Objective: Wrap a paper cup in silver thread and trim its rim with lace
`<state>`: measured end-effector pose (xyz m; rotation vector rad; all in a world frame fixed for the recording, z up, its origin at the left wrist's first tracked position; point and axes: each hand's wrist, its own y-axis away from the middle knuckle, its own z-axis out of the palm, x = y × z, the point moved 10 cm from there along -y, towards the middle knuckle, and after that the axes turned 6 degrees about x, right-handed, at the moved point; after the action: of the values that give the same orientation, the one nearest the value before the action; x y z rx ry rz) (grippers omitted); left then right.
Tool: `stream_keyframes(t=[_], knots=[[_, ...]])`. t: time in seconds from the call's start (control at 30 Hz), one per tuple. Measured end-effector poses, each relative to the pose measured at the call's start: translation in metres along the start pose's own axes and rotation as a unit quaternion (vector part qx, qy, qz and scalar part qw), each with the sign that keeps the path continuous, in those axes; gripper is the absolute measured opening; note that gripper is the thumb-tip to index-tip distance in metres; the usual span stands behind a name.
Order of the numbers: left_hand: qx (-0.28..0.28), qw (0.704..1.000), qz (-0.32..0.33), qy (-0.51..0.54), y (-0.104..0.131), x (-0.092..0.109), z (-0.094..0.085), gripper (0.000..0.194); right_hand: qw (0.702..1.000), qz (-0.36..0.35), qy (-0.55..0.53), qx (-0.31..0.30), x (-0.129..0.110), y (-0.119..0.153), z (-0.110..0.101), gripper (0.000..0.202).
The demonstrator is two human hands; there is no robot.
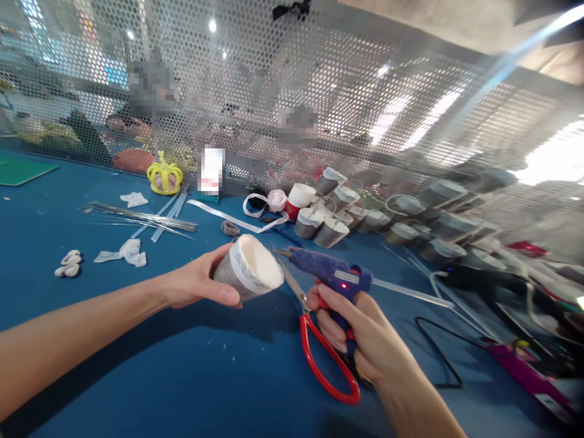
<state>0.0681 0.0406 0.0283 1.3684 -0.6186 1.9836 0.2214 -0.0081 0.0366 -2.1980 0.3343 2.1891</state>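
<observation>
Left hand (201, 281) grips tilted cup (244, 271); right hand (353, 325) wraps glue gun (325, 265), just right; red-handled scissors (304, 331) on near tabletop (182, 377).

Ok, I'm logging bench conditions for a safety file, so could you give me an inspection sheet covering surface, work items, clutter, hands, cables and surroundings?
Surface: blue tabletop, with small pale specks toward the front.
Work items: white-banded grey cup, tilted; blue glue gun, red light lit, nozzle by the cup's mouth.
Clutter: red-handled scissors near the right hand; loose wires, white ribbon and more grey cups farther back.
Hands: left hand grips the cup; right holds the glue gun.
Cables: black cable at right, by a purple object, possibly a power strip.
Surroundings: perforated screen behind the table; people beyond it, blurred.
</observation>
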Motion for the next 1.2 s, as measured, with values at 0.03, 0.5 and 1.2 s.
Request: stream_keyframes(t=[0.03, 0.5, 1.2], knots=[[0.018, 1.0, 0.013, -0.011, 0.0, 0.002, -0.002, 0.075, 1.0, 0.009, -0.023, -0.007, 0.003, 0.0, 0.002, 0.029], [0.047, 0.998, 0.024, -0.045, -0.002, 0.002, -0.005, 0.07, 0.995, -0.038, 0.094, 0.02, 0.0, 0.0, 0.006, 0.031], [0.022, 0.998, 0.025, -0.049, 0.001, 0.002, 0.0, 0.073, 0.989, 0.06, -0.111, -0.078, 0.022, -0.007, 0.018, 0.025]])
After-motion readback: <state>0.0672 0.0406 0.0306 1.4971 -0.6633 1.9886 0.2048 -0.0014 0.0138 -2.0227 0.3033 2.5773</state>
